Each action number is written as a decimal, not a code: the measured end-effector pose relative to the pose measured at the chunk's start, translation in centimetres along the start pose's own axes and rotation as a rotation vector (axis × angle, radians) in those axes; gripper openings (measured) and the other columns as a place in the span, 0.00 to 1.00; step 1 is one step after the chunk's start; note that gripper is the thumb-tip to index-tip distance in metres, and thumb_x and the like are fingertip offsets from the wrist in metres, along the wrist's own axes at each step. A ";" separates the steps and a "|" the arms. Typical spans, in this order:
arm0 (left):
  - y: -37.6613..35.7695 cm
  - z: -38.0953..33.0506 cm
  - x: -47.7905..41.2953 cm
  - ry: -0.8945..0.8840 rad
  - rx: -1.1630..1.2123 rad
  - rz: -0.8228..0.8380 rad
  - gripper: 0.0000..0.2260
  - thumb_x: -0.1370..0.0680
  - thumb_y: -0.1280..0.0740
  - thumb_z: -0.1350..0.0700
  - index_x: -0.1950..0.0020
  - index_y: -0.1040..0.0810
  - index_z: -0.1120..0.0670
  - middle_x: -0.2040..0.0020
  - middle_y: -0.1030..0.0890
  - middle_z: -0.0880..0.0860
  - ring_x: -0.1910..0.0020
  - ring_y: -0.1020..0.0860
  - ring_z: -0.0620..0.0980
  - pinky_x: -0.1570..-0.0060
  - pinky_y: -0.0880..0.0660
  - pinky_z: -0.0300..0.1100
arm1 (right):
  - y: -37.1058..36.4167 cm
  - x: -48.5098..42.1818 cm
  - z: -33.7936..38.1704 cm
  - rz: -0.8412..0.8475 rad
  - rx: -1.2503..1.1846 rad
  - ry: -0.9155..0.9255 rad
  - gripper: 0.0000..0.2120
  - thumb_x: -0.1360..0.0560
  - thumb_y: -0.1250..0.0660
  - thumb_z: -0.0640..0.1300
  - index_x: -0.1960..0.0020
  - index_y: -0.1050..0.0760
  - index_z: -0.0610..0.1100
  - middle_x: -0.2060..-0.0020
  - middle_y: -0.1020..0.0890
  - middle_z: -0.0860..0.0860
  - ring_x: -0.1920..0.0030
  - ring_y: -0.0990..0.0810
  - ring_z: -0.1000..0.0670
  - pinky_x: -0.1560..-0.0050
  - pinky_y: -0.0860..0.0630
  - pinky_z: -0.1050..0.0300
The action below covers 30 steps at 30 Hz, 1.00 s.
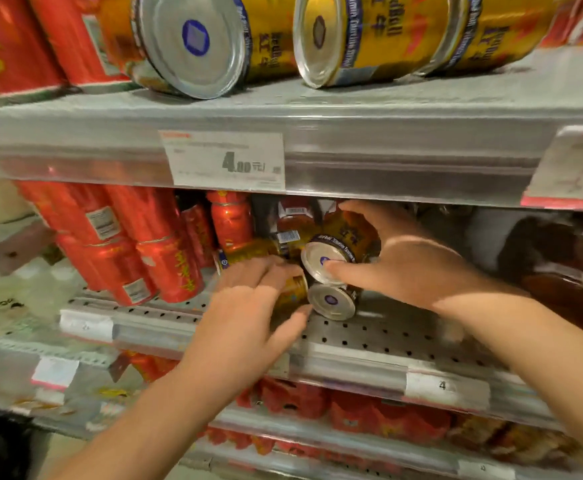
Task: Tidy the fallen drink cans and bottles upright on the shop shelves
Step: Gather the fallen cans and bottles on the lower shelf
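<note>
Head view: on the middle shelf point(352, 336) we have both hands in a heap of fallen drink cans. Our right hand point(407, 268), at 3 o'clock of the heap, has its grip curled round the top can point(348, 237), thumb pressed on its silver base. Our left hand point(248, 306), at 7 o'clock, grips the lower can point(293, 292), which lies on its side. A third can point(331, 301) lies just under the top one, base toward us. Red cans point(165, 251) stand at 9 o'clock. Big gold cans point(193, 39) lie on the upper shelf point(387, 109) at 12 o'clock.
</note>
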<state>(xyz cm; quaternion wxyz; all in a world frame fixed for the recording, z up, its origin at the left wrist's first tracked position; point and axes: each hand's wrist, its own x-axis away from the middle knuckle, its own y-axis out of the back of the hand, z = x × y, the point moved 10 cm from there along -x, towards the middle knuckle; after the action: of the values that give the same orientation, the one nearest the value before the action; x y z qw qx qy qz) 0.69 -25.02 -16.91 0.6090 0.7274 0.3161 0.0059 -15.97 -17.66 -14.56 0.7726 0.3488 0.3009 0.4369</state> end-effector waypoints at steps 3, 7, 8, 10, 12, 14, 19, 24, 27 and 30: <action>-1.2 -0.8 -0.8 -0.035 -0.033 0.020 0.29 0.24 0.35 0.36 0.29 0.28 0.51 0.33 0.26 0.52 0.33 0.31 0.54 0.31 0.35 0.50 | 0.8 1.2 -0.5 -0.084 0.015 -0.023 0.30 0.39 0.35 0.76 0.41 0.44 0.80 0.48 0.33 0.75 0.50 0.29 0.64 0.52 0.31 0.63; -2.7 -2.6 -2.0 -0.130 -0.136 0.093 0.31 0.25 0.35 0.34 0.30 0.25 0.54 0.31 0.24 0.54 0.28 0.31 0.57 0.23 0.43 0.57 | 1.9 2.6 -2.7 -0.113 0.003 -0.086 0.33 0.39 0.31 0.75 0.38 0.42 0.79 0.41 0.31 0.64 0.47 0.29 0.61 0.54 0.34 0.67; -3.0 -2.7 -2.2 -0.136 -0.166 0.105 0.31 0.24 0.36 0.34 0.30 0.24 0.53 0.30 0.24 0.54 0.27 0.31 0.57 0.23 0.44 0.57 | 2.1 2.9 -3.0 -0.092 0.006 -0.086 0.35 0.40 0.31 0.76 0.36 0.41 0.77 0.42 0.31 0.66 0.48 0.28 0.62 0.54 0.34 0.68; -3.4 -2.9 -2.5 -0.126 -0.207 0.126 0.28 0.23 0.35 0.35 0.32 0.21 0.53 0.32 0.22 0.54 0.29 0.28 0.58 0.24 0.41 0.59 | 2.3 3.4 -3.7 -0.026 0.012 -0.089 0.36 0.42 0.33 0.78 0.36 0.41 0.78 0.48 0.30 0.76 0.49 0.26 0.65 0.55 0.32 0.70; -3.6 -2.9 -2.8 -0.118 -0.223 0.124 0.24 0.23 0.34 0.39 0.35 0.19 0.54 0.36 0.19 0.55 0.34 0.24 0.58 0.26 0.37 0.58 | 1.9 4.1 -4.6 0.038 0.037 -0.115 0.37 0.44 0.35 0.80 0.36 0.41 0.78 0.50 0.30 0.78 0.49 0.26 0.67 0.55 0.30 0.68; -3.5 -2.5 -3.2 -0.088 -0.230 0.115 0.21 0.21 0.37 0.42 0.36 0.19 0.53 0.38 0.18 0.55 0.37 0.23 0.59 0.29 0.34 0.56 | 0.9 4.7 -5.5 0.106 0.063 -0.147 0.38 0.43 0.34 0.79 0.36 0.43 0.78 0.47 0.29 0.74 0.48 0.25 0.65 0.53 0.28 0.65; -3.3 -1.7 -3.8 -0.039 -0.250 0.110 0.17 0.18 0.38 0.47 0.34 0.19 0.52 0.35 0.21 0.55 0.37 0.25 0.60 0.36 0.31 0.52 | -1.4 4.9 -5.7 0.192 0.111 -0.141 0.38 0.42 0.32 0.78 0.35 0.43 0.77 0.44 0.27 0.69 0.47 0.24 0.63 0.50 0.24 0.59; -3.4 -0.2 -4.4 0.047 -0.193 0.137 0.21 0.18 0.41 0.42 0.27 0.27 0.47 0.30 0.26 0.52 0.34 0.30 0.55 0.36 0.33 0.47 | -1.7 4.9 -5.1 0.150 0.097 -0.134 0.43 0.41 0.31 0.77 0.31 0.46 0.75 0.39 0.29 0.66 0.48 0.25 0.61 0.56 0.30 0.65; -3.2 -0.3 -4.5 0.068 -0.153 0.136 0.22 0.19 0.40 0.43 0.25 0.30 0.46 0.31 0.26 0.52 0.33 0.30 0.54 0.35 0.33 0.47 | -1.9 5.0 -4.6 0.150 0.126 -0.146 0.47 0.40 0.33 0.78 0.29 0.55 0.74 0.38 0.30 0.62 0.51 0.28 0.58 0.60 0.35 0.68; -2.9 -0.8 -4.9 0.049 -0.170 0.151 0.21 0.19 0.41 0.45 0.27 0.28 0.46 0.31 0.25 0.51 0.34 0.29 0.54 0.36 0.34 0.46 | -1.8 4.8 -4.0 0.154 0.148 -0.136 0.44 0.40 0.37 0.81 0.36 0.61 0.78 0.37 0.29 0.61 0.52 0.29 0.57 0.60 0.34 0.65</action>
<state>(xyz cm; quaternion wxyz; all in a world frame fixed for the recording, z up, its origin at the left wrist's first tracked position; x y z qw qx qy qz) -4.86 -26.47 -17.49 0.6582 0.6946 0.2738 0.0964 -16.12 -12.98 -19.13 0.7275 0.4559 0.2516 0.4467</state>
